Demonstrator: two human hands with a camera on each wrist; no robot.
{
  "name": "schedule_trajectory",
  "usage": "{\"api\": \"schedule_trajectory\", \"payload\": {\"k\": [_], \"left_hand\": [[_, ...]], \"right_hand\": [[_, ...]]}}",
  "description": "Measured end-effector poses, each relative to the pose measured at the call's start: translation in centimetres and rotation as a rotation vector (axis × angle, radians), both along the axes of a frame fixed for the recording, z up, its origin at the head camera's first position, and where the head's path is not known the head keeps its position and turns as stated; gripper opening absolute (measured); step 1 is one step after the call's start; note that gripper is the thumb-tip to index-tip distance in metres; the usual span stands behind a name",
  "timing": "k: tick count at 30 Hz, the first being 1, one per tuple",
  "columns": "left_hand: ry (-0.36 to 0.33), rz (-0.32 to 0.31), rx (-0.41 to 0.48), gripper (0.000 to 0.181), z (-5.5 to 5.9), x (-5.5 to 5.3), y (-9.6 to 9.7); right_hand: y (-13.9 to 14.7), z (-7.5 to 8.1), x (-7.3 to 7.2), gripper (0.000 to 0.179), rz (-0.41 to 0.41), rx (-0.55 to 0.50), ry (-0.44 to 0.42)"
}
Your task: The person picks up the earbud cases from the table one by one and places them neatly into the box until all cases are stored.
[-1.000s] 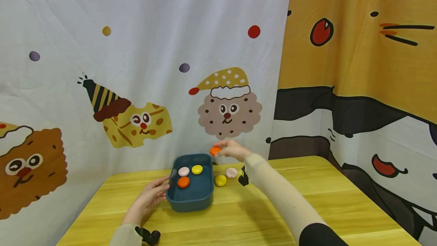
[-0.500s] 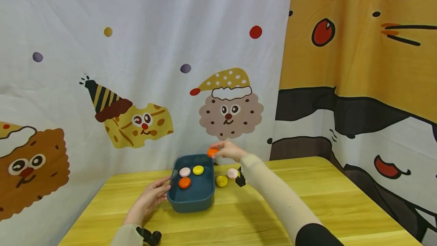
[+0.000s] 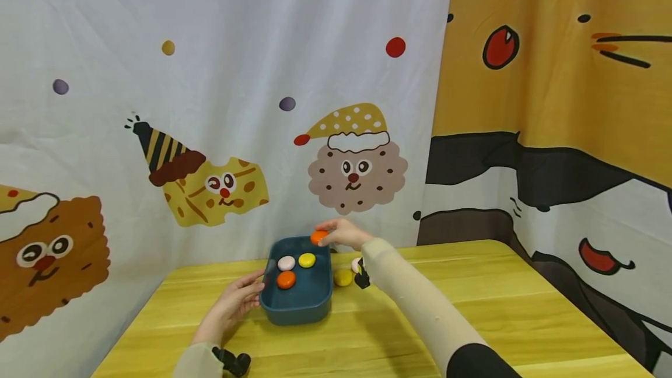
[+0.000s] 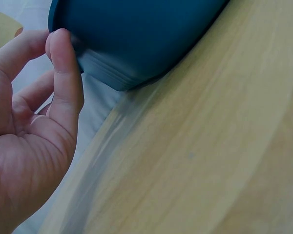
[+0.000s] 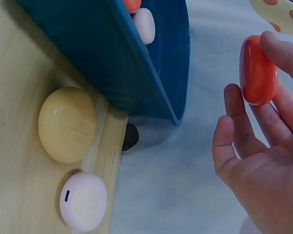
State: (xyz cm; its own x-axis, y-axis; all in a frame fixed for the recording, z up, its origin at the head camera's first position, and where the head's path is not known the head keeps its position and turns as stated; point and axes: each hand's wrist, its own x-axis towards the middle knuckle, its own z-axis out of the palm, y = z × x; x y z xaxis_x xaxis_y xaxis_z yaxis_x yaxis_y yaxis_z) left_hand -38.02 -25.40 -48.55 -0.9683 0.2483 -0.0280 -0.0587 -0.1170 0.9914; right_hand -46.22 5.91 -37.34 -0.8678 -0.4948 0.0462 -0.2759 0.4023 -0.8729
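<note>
My right hand (image 3: 343,233) pinches a glossy orange rounded disc (image 5: 260,70) between thumb and fingers. In the head view that disc is over the far right corner of a blue rectangular bin (image 3: 296,317). My left hand (image 3: 233,302) holds the bin's left side, thumb and index finger at the rim (image 4: 52,19). Inside the bin lie a pink disc (image 3: 286,263), a yellow disc (image 3: 307,260) and another orange disc (image 3: 286,279). Right of the bin, on the table, are a yellow disc (image 5: 67,125) and a pink disc (image 5: 83,201) with a small dark slot.
The wooden table (image 3: 472,308) ends close behind the bin, against a white curtain (image 3: 236,74) with cartoon prints. An orange cat-print curtain (image 3: 551,86) hangs at the right. Dark camera mounts sit on both wrists.
My right hand has moved left with the orange disc, from beside the bin to over its far right corner. My left hand stays at the bin.
</note>
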Motion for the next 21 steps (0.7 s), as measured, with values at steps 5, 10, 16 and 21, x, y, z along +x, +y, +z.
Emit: {"api": "schedule_trajectory", "payload": {"k": [5, 10, 16, 21], "left_hand": [[0.026, -0.026, 0.011, 0.063, 0.0, 0.1, -0.2], [0.018, -0.004, 0.007, 0.064, 0.0, 0.1, -0.1], [-0.008, 0.009, 0.001, 0.064, 0.0, 0.1, 0.1], [-0.016, 0.021, 0.006, 0.061, 0.2, 0.1, 0.2]], "right_hand": [[-0.6, -0.2, -0.1, 0.053, 0.0, -0.032, -0.019], [-1.2, -0.7, -0.2, 0.054, 0.014, -0.051, -0.036], [-1.7, -1.1, -0.4, 0.054, -0.003, -0.04, -0.039], [-2.1, -1.3, -0.7, 0.054, -0.003, -0.027, -0.036]]}}
